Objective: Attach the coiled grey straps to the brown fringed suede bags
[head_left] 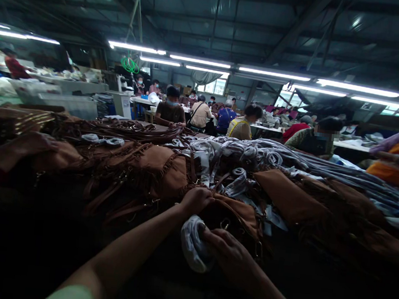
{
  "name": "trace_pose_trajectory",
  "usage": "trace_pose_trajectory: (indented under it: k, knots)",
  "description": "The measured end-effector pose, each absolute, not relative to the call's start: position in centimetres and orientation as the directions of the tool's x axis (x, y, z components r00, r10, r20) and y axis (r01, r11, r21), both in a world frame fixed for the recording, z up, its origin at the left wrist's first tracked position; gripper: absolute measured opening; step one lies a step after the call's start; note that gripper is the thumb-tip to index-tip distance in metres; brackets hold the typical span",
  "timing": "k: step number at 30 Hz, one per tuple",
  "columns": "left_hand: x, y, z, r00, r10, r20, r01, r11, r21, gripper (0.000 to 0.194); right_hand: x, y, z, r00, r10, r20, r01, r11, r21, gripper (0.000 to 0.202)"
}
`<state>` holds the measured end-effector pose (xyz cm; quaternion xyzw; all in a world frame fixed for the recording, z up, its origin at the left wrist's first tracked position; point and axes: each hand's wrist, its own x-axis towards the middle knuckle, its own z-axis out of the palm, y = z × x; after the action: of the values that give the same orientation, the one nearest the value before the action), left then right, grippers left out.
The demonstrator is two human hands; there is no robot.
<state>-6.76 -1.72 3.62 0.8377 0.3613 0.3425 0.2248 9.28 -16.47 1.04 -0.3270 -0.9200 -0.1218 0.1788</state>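
My right hand is closed on a coiled strap in white wrapping, held low in front of me. Just above it, my left hand has its fingers closed on the near edge of a brown fringed bag. The bag's dark opening faces me, and metal clips show along its right side. What lies under my left fingertips is partly hidden. Behind the hands, another wrapped strap coil lies among the bags.
Brown bags with fringes and loose straps cover the table to the left. More bags and a long heap of wrapped straps lie to the right. A co-worker's hand rests on a bag at far left. Several people sit beyond.
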Motion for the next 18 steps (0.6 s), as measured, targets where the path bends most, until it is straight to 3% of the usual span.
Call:
trace_pose_trajectory:
  k: [3, 11, 16, 18]
  knots:
    - [-6.9, -1.8, 4.2, 0.543, 0.68, 0.493, 0.509, -0.733, 0.452, 0.015, 11.0, -16.0, -0.2, -0.741, 0.569, 0.356, 0.651, 0.739, 0.174, 0.051]
    - [-8.3, -2.6, 4.2, 0.649, 0.539, 0.536, 0.525, -0.828, 0.197, 0.022, 15.2, -14.1, 0.8, -0.68, 0.631, 0.373, 0.727, 0.648, 0.229, 0.052]
    - [-7.9, -2.9, 3.6, 0.701, 0.436, 0.564, 0.489, -0.87, 0.065, 0.025, 13.8, -13.0, -0.2, -0.466, 0.828, 0.312, 0.874, 0.375, 0.309, 0.046]
    - [-7.6, -3.0, 3.3, 0.708, 0.417, 0.57, 0.488, -0.872, 0.031, 0.024, 13.4, -12.4, -0.4, -0.438, 0.863, 0.252, 0.883, 0.361, 0.299, 0.045]
